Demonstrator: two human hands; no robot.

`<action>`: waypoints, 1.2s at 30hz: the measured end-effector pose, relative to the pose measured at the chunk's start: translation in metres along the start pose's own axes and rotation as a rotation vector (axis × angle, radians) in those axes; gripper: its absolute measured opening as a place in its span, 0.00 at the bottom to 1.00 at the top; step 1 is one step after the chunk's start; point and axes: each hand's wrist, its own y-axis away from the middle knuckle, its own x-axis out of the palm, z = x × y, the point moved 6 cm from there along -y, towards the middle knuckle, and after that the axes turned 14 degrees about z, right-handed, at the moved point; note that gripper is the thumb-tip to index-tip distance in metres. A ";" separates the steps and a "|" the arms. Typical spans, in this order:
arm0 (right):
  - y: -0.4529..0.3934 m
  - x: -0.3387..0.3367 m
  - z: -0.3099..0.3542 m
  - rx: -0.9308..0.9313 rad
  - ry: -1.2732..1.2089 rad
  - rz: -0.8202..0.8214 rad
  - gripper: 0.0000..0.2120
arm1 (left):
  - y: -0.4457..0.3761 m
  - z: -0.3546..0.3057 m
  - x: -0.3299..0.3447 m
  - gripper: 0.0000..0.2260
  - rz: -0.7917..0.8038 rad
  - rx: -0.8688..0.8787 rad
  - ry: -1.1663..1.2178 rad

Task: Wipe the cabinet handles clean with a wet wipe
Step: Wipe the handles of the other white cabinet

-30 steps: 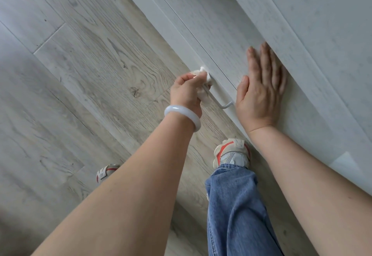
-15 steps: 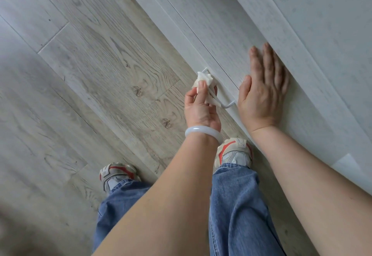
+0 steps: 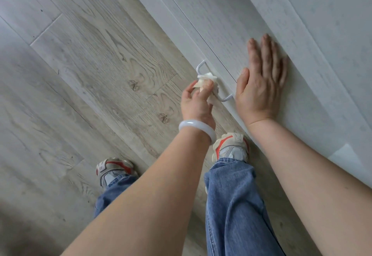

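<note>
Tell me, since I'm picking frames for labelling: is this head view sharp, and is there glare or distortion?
Head view: soft, even daylight with no hard glare; the left hand, wet wipe and handle are sharp; the right hand fingertips look slightly smeared; wide-angle lens stretches the forearms; bottom-left corner darkens.

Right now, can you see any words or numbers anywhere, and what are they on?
"40" or "04": small mark on the tongue tab of the right shoe; too small to be sure.
Similar mark on the left shoe: too blurred to read.
Nothing written on the wet wipe, handle, bangle or cabinet.
</note>
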 end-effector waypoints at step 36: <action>-0.003 -0.008 0.004 -0.009 -0.153 0.261 0.07 | -0.019 -0.027 -0.005 0.12 0.231 -0.166 -0.137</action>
